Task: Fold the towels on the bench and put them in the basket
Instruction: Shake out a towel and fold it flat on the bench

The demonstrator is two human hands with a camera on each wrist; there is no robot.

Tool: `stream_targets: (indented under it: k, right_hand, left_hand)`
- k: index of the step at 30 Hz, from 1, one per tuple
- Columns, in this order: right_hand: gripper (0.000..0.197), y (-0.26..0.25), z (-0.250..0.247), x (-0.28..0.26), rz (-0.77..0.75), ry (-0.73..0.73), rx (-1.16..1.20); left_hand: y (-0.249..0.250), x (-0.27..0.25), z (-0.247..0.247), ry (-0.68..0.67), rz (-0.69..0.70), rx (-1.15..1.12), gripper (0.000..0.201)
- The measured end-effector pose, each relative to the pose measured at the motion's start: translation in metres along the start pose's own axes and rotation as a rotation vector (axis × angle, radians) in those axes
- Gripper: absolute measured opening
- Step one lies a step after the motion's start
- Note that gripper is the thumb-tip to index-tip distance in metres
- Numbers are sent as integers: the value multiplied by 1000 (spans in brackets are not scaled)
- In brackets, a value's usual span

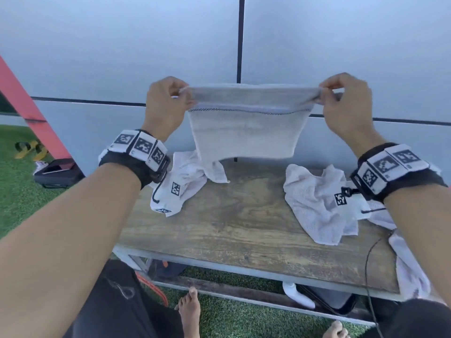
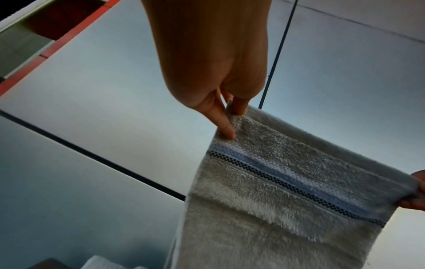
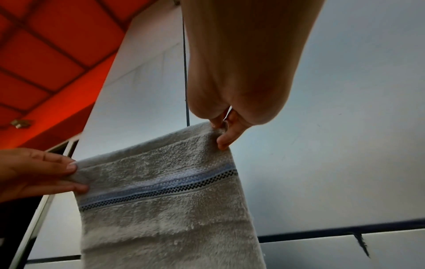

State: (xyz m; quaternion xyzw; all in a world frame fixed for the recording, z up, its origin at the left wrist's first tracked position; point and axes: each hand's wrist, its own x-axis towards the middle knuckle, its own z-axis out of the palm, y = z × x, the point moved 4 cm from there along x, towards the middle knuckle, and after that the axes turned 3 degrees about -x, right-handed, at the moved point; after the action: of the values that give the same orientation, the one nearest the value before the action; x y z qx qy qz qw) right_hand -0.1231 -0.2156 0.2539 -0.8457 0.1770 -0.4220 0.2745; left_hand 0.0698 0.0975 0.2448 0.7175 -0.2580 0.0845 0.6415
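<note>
Here, head view: left hand and right hand pinch the grey towel's top corners, holding it above the worktop.
Left wrist view: fingers pinch one corner; blue, black-checked band.
Right wrist view: fingers pinch the other corner.

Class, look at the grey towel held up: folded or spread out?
Spread: the grey towel hangs flat, the left hand and right hand pinching its top corners.

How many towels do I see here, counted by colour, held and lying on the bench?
Grey towel with blue stripe, held up by left hand and right hand: 1
White towels crumpled on the bench: 2, one left, one right
Total: 3
</note>
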Motion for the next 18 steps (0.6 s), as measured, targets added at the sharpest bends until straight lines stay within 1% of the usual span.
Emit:
stream_targets:
  k: [2,3,5,6,8,10,12,14,15,16,18]
  right_hand:
    - [18,-1,-5,-11,0,-18,45]
    - [16,1,-6,-22,17,-51,49]
    - [13,17,0,-50,75,-154,60]
    - [13,28,6,-68,121,-224,63]
    - [15,52,20,-109,190,-401,21]
    - [21,72,34,-152,187,-628,-86]
    - [16,86,45,-193,181,-854,-199]
    - [9,95,53,-229,220,-1056,-251]
    - [10,100,56,-241,232,-1124,-270]
    - [13,105,59,-251,239,-1162,-286]
    - [16,109,61,-259,264,-1195,-302]
  left_hand:
    - [2,-13,-6,-41,3,-47,4]
    - [-5,-22,-9,-69,-27,-59,1]
    - [-24,-46,-16,-148,-121,-26,4]
    - [-41,-61,-20,-197,-175,54,5]
    - [-76,-92,-26,-334,-263,292,8]
    - [-111,-127,-27,-481,-342,464,12]
    - [-137,-159,-23,-641,-401,550,10]
    - [-157,-189,-20,-843,-434,693,11]
    - [-162,-201,-19,-919,-457,740,10]
    - [-169,-208,-19,-977,-495,779,8]
    - [-175,-218,-18,-1054,-560,813,9]
